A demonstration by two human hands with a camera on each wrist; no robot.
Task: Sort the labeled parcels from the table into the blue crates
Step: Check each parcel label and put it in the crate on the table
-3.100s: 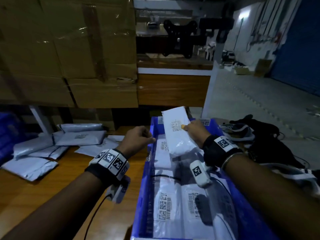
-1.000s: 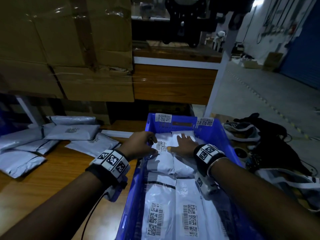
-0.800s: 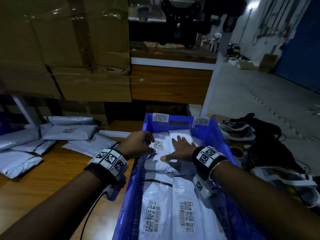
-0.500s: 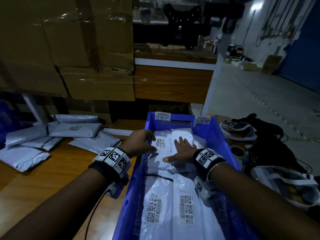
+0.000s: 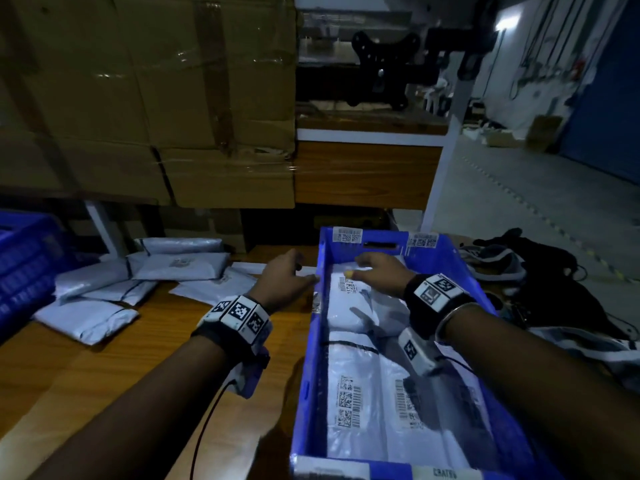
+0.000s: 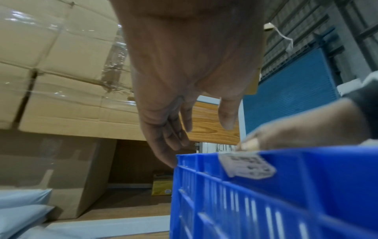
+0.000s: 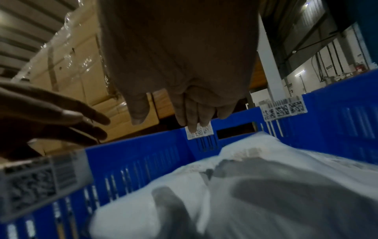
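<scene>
Taped cardboard boxes wrapped in clear film stand stacked behind the wooden surface, a black monitor mount sits on a wood-panelled desk beyond, and dark clothing with a shoe lies heaped at the right.

left hand hovering, fingers relaxed, right hand likewise
</scene>
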